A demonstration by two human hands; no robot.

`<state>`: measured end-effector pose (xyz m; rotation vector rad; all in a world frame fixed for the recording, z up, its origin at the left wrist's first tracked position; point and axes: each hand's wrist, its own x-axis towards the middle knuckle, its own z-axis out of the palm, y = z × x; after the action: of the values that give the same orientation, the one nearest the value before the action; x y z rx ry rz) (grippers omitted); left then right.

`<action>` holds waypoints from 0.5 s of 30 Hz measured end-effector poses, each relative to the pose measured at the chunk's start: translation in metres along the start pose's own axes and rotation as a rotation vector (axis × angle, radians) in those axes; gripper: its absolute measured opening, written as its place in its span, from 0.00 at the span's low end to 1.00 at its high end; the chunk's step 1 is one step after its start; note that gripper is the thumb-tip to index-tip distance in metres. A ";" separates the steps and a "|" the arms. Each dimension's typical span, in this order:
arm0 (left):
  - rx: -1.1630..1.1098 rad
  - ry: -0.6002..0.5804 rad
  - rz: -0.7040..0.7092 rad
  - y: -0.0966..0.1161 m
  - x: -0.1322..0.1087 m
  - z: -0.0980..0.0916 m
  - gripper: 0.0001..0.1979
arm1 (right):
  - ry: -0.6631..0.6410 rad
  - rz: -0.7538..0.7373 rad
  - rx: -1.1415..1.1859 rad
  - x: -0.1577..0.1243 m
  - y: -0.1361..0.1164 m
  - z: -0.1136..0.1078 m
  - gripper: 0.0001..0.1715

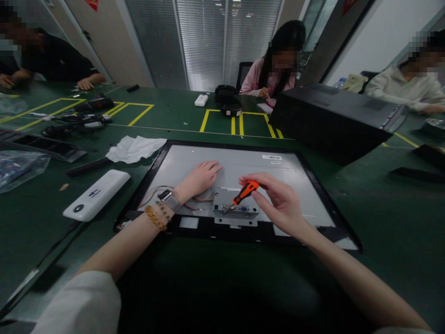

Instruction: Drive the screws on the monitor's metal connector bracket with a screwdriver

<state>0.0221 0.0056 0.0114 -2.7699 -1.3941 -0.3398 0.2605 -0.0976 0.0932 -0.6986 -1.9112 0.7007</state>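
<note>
A monitor panel (243, 162) with a black frame lies with its grey metal back facing up on the green table. On its near edge sits a metal bracket (222, 197) with a row of ports, a blue one among them. My right hand (278, 197) grips an orange and black screwdriver (246, 191), its shaft slanting down to the left onto the port side of the bracket. Flat on the panel, left of the bracket, rests my left hand (200, 178) with its fingers stretched out. Thin coloured wires (200, 199) run beside the bracket under that wrist.
A white power bank (97, 195) with a cable lies to the left, near a crumpled white cloth (134, 149). Behind on the right stands a large black casing (333, 116). Cables (76, 121) and plastic bags (22, 169) lie far left. Several people sit around the table.
</note>
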 end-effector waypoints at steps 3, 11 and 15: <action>0.005 -0.001 0.004 0.000 0.000 0.000 0.19 | -0.022 -0.029 -0.020 0.003 -0.002 -0.002 0.19; -0.004 0.013 0.021 -0.002 -0.001 0.001 0.20 | 0.035 -0.055 -0.079 0.002 0.001 -0.002 0.16; 0.008 0.021 0.010 -0.002 0.000 0.002 0.20 | 0.013 0.000 -0.039 0.001 0.001 0.000 0.23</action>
<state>0.0209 0.0066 0.0089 -2.7582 -1.3738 -0.3608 0.2607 -0.0966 0.0935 -0.7258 -1.9175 0.6590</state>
